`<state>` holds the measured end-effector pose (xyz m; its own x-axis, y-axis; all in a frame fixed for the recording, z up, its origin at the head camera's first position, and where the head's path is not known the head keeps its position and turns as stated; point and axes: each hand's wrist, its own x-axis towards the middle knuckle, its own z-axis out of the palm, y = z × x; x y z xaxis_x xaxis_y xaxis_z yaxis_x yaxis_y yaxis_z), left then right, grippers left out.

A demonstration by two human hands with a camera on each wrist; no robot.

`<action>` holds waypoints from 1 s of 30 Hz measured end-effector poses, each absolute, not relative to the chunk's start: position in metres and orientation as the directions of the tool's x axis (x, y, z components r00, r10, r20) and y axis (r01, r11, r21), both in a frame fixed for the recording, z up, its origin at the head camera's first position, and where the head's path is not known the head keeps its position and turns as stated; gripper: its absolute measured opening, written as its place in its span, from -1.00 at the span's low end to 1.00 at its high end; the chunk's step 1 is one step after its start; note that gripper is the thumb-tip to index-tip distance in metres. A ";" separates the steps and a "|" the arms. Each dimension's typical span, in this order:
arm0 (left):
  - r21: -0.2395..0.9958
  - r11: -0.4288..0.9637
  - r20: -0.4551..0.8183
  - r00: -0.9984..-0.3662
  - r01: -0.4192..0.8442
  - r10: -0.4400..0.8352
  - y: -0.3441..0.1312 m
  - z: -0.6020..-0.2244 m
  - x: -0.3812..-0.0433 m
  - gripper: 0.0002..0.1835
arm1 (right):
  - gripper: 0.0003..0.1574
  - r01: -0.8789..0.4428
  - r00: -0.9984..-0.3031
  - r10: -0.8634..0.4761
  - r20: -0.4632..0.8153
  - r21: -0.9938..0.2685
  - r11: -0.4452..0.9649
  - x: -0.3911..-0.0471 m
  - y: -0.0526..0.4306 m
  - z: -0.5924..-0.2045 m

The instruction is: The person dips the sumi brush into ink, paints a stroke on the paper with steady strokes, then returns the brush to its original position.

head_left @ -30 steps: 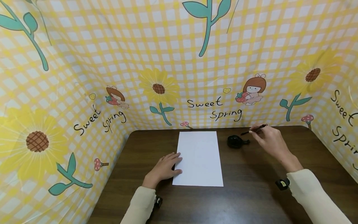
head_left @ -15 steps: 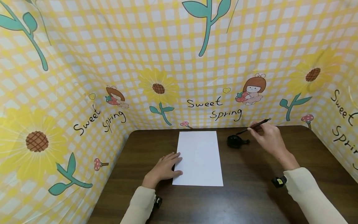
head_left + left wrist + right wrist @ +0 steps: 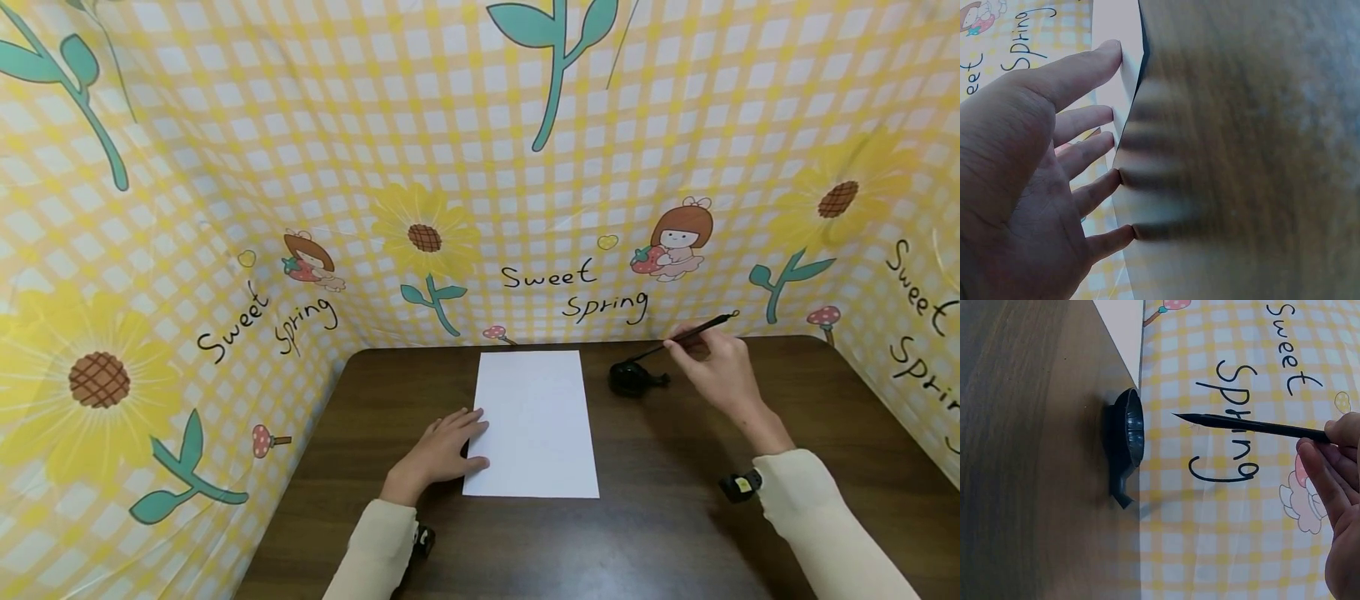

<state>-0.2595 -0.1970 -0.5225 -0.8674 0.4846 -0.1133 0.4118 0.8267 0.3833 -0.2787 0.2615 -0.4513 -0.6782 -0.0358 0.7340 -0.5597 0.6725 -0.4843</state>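
Observation:
A sheet of white paper (image 3: 534,425) lies flat on the dark wooden table. My left hand (image 3: 441,448) rests at its left edge with fingers spread; in the left wrist view the thumb (image 3: 1088,72) and two fingers overlap the paper, while the other fingertips touch the wood. My right hand (image 3: 716,367) pinches a dark writing brush (image 3: 1254,427) by its handle, between thumb and fingers. The brush slants down to the left, its pointed black tip above a small black ink dish (image 3: 628,379) with a short handle. In the right wrist view the tip is apart from the dish.
The dish stands right of the paper's upper part. A yellow checked cloth (image 3: 480,167) with printed flowers and lettering hangs behind the table (image 3: 525,550) and on both sides. Each wrist carries a small black camera.
My right hand has shifted slightly left, and more of the brush now shows. Its tip has swung from right of the ink dish to over it. My left hand and the paper have stayed put.

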 end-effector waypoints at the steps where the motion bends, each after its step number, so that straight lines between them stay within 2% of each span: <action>1: 0.384 0.826 -0.113 -0.867 0.413 0.485 -0.197 -0.522 -0.259 -0.28 | -0.89 -0.553 -0.686 -0.025 0.727 -0.499 0.668 -0.279 0.261 -0.452; 8: 0.388 0.824 -0.109 -0.867 0.412 0.486 -0.197 -0.523 -0.260 -0.28 | -0.90 -0.506 -0.726 0.037 0.686 -0.570 0.647 -0.282 0.263 -0.460; 30: 0.395 0.824 -0.113 -0.869 0.405 0.481 -0.197 -0.522 -0.258 -0.27 | -0.76 -0.386 -0.802 0.174 0.571 -0.719 0.578 -0.282 0.268 -0.478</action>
